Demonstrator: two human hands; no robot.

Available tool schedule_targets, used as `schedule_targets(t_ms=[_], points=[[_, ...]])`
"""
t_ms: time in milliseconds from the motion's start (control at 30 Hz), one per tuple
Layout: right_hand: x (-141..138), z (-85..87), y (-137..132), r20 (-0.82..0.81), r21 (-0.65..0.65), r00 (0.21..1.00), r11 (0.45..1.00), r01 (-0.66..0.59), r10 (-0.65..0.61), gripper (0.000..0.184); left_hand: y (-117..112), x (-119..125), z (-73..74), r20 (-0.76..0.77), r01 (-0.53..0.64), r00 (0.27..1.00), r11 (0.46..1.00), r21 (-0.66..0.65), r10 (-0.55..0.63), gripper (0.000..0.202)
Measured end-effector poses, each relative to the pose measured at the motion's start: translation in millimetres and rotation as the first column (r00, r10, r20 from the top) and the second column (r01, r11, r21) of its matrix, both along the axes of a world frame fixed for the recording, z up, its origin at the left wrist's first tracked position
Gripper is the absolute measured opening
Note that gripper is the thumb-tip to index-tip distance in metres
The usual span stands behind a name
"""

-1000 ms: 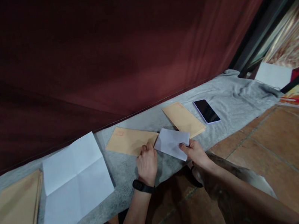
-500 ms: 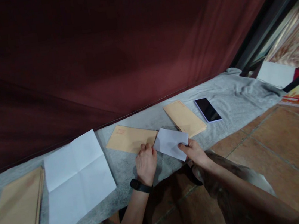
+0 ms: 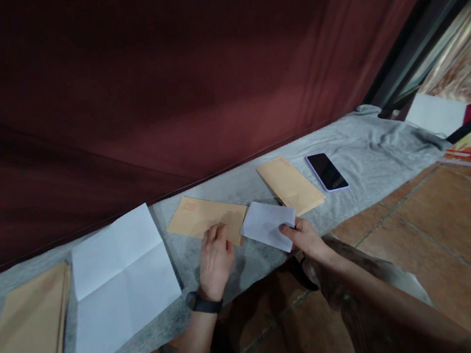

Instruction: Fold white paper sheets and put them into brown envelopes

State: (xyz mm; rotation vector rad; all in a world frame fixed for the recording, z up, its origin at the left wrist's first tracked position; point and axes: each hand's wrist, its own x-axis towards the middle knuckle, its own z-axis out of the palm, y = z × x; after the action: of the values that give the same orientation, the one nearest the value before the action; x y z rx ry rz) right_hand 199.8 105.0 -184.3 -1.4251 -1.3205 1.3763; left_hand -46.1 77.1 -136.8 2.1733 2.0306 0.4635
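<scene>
At nine o'clock from the paper lies an envelope, the left hand bent over its lower edge; whether it pinches, I cannot tell. The right hand pinches the paper's four-o'clock edge. A second envelope sits at one, a phone at two.

Just one camera here, head-worn, peering forward and steeply down over the near edge of the grey cloth, left hand and right hand near mid-frame.
</scene>
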Motion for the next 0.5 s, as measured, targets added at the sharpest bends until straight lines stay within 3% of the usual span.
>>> schedule_targets(t_ms=[100, 233, 400, 500], points=[[-2, 2.4, 1, -0.033, -0.028, 0.999, 1.000, 0.006, -0.007, 0.021, -3, -14, -6.2, -0.036, -0.037, 0.999, 0.999, 0.018, 0.038, 0.058], [-5, 6.9, 1, -0.068, -0.066, 0.997, 0.997, 0.034, -0.039, 0.019, -8, -19, -13.0, -0.001, -0.185, 0.983, 0.983, -0.001, 0.185, 0.062], [-7, 8.1, 1, -0.094, -0.086, 0.994, 0.995, 0.052, -0.060, 0.022, -7, -22, -16.1, 0.189, -0.339, 0.923, 0.941, -0.020, 0.337, 0.064], [-7, 6.5, 2, -0.087, -0.104, 0.994, 0.993, 0.051, -0.060, 0.025, -2, -31, -21.5, 0.363, -0.398, 0.850, 0.917, -0.029, 0.381, 0.060]])
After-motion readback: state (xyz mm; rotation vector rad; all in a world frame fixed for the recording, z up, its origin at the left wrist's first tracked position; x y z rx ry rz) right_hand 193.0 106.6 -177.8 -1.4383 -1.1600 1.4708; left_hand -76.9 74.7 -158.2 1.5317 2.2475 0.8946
